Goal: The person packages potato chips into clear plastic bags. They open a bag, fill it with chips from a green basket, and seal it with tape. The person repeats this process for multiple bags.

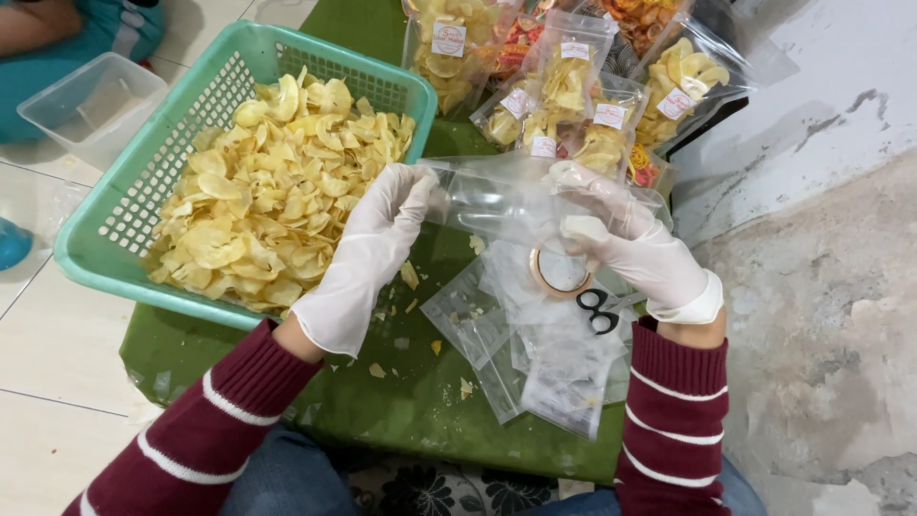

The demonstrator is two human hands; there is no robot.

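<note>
Mid-frame, our left hand (368, 253) and right hand (635, 244) each pinch an end of the clear bag (497, 201), long axis left-right beside the basket (115, 229)

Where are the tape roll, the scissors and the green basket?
Tape roll (562, 270), head view, on its brown ring.
Scissors (599, 312), head view, on the black handles.
Green basket (330, 59), head view, on its far rim.

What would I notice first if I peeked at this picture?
Probably the big green basket heaped with yellow chips, on the left. In the middle, the gloved left hand and right hand hold a clear plastic bag between them. Filled chip packets pile up behind.
</note>
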